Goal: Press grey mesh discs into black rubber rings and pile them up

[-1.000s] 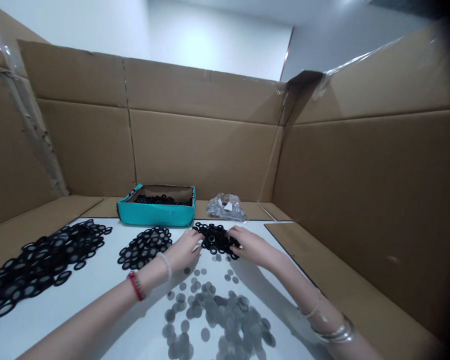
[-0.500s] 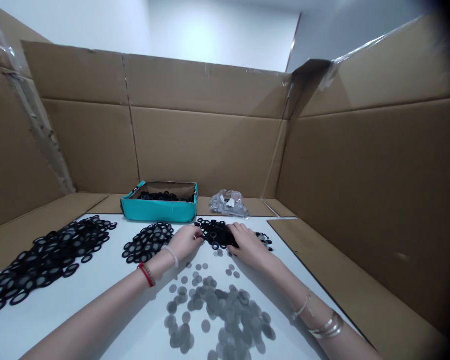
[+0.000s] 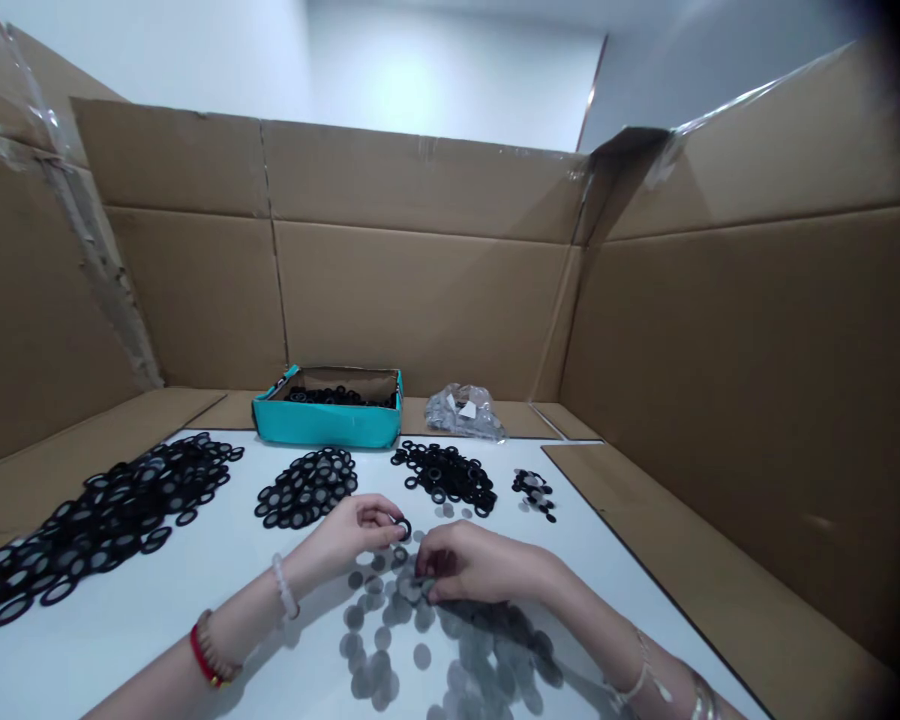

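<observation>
My left hand (image 3: 364, 528) pinches a small black ring (image 3: 403, 528) between thumb and fingers, just above the white tabletop. To its right, my right hand (image 3: 469, 565) is low over the scattered grey discs (image 3: 487, 665), its thumb and fingers closing on a thin grey disc (image 3: 427, 588). The discs are thin, round and partly see-through, and some overlap. Part of them is hidden under my right hand. Beyond my hands lies a heap of small black rings (image 3: 450, 473). A second heap of black rings with grey centres (image 3: 307, 488) is behind my left hand.
A long pile of larger black rings (image 3: 135, 500) spreads along the left. At the back stand a teal box (image 3: 326, 424) holding black rings and a clear plastic bag (image 3: 465, 411). A small black-and-grey cluster (image 3: 534, 492) lies right. Cardboard walls (image 3: 420, 300) surround the table (image 3: 217, 560).
Both hands have drawn back from the black ring heap toward me. My left hand now shows a black ring in its fingers, and my right hand has come down to the grey discs.
</observation>
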Motion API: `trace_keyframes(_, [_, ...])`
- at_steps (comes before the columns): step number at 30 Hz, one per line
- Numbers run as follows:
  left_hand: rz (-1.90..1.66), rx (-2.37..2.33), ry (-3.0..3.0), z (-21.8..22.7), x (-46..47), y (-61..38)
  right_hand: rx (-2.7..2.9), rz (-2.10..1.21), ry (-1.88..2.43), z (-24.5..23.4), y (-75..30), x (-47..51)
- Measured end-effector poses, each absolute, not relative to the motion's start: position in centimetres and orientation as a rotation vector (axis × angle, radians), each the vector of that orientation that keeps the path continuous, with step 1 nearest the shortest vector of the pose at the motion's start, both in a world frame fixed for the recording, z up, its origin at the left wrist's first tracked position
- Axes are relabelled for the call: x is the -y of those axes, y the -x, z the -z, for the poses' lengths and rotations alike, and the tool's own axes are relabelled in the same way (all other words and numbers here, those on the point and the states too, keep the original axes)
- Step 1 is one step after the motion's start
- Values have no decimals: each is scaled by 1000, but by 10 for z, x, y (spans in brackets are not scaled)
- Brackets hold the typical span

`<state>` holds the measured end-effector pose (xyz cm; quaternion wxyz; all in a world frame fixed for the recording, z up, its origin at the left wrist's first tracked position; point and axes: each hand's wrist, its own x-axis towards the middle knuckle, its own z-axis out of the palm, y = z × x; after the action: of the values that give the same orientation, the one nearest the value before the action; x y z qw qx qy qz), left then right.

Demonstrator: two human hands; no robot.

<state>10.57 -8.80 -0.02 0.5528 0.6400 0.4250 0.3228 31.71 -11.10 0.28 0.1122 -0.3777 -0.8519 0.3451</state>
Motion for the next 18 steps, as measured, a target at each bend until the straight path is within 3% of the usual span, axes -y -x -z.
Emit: trace_keyframes(18, [-861, -960, -1413, 8, 98, -108, 1804, -1420, 991, 9, -309, 96])
